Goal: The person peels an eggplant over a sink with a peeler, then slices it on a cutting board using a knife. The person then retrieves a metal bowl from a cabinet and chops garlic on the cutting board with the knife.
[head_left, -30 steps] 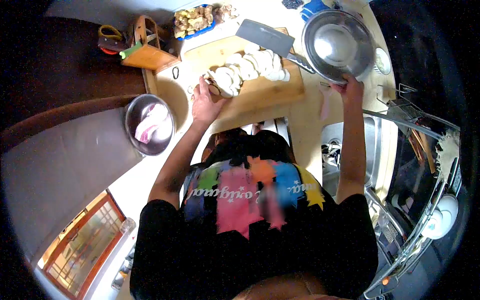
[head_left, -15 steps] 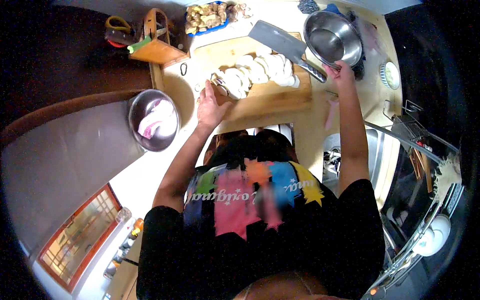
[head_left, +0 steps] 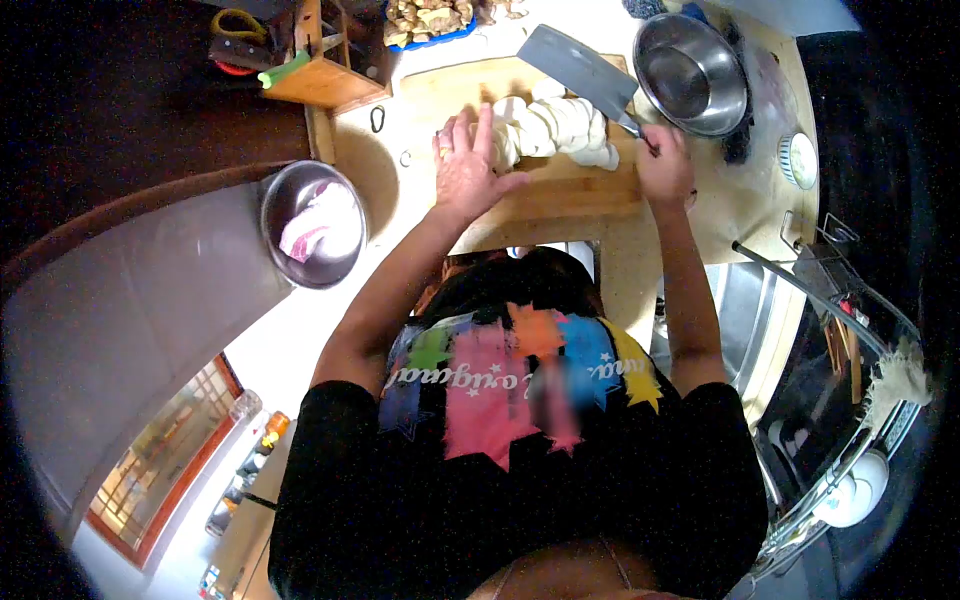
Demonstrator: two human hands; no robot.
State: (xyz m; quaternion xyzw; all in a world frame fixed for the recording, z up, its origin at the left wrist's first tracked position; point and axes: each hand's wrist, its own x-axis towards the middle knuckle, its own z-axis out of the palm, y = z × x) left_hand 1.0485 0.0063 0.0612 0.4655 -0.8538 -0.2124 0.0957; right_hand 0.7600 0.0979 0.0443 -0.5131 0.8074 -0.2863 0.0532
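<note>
My right hand (head_left: 667,170) is closed round the handle of a broad cleaver (head_left: 580,72), whose blade lies over the far right part of the wooden cutting board (head_left: 560,200). A row of white slices (head_left: 552,128) runs across the board; I cannot tell what food they are. At the row's left end rests my left hand (head_left: 468,172), fingers stretched out and thumb spread, touching the slices. Just beyond the cleaver's handle stands a steel bowl (head_left: 692,75), with nothing visible in it.
To the left, a metal bowl (head_left: 275,240) holds pale pink raw meat (head_left: 322,222). A wooden knife block (head_left: 335,75) and a blue tray of ginger-like roots (head_left: 430,40) stand at the back. On the right are a small ribbed bowl (head_left: 797,160), a sink (head_left: 735,310) and a dish rack (head_left: 850,440).
My right hand has let go of the steel bowl's rim and taken the cleaver's handle. My left hand has moved onto the left end of the slices. The view has shifted slightly.
</note>
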